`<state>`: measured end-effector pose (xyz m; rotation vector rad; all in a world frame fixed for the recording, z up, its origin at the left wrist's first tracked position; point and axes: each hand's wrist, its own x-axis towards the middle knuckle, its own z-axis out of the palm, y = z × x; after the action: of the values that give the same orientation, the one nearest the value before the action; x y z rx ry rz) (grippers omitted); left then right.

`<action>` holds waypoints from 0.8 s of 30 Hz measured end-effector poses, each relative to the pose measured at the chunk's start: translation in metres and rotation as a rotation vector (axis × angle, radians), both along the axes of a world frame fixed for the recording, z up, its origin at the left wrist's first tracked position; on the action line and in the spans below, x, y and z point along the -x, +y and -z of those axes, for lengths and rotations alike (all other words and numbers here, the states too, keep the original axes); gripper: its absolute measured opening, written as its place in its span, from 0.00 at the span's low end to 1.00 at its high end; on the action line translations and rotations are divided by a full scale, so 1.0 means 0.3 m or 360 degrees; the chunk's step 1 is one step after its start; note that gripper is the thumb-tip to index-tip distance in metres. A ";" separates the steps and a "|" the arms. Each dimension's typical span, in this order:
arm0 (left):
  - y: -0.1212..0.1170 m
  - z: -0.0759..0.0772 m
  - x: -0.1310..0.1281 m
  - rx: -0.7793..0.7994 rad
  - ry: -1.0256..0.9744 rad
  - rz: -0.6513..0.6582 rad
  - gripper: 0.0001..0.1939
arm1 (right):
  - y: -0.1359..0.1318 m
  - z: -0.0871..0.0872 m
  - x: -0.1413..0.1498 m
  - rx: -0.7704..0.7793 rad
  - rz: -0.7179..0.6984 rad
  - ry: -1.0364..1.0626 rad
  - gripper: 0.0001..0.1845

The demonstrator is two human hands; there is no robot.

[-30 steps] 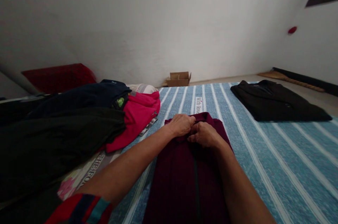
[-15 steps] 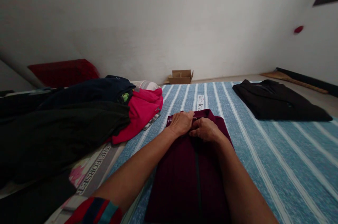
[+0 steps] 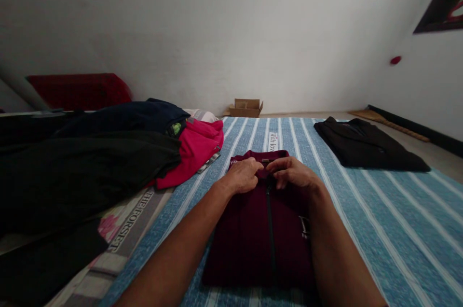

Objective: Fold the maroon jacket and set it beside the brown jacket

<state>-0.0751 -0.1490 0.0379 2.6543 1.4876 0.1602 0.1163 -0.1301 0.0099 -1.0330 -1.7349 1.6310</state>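
Observation:
A maroon zip-up jacket [image 3: 249, 244] lies folded in a neat block in front of me, its collar pointing away. A dark zip runs up its middle, and small white lettering shows at its right side and at the left of the collar. My left hand [image 3: 243, 174] is closed on the left side of the collar, thumb and fingers pinching the cloth. On the other side of the neck opening, my right hand [image 3: 292, 172] has its fingers bent and pinched at the collar edge. The fingertips partly cover the top of the zip.
Blue-and-white striped bedding [image 3: 365, 220] spreads under the jacket. A folded black garment [image 3: 369, 145] lies at the far right. Loose dark clothes [image 3: 90, 172] and a pink garment [image 3: 202, 147] are heaped at the left. A cardboard box [image 3: 246, 108] stands near the wall.
My hands have moved slightly apart at the collar, uncovering the neck opening and zip top. The right forearm has shifted outward, so the white chest lettering shows. The view has tilted a little.

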 end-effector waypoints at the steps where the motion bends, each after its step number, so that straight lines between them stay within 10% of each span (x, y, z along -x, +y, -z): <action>1: -0.002 0.002 -0.001 -0.0016 0.0036 -0.0024 0.16 | -0.001 0.002 -0.002 0.0016 -0.0002 0.0022 0.18; 24: -0.083 0.107 -0.056 -0.0328 -0.0123 -0.0400 0.16 | -0.042 0.030 0.041 -0.0252 0.0316 -0.0154 0.17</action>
<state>-0.0582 -0.1740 0.0059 2.5627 1.8664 0.4527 0.1039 -0.1426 0.0010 -1.1827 -1.7303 1.3197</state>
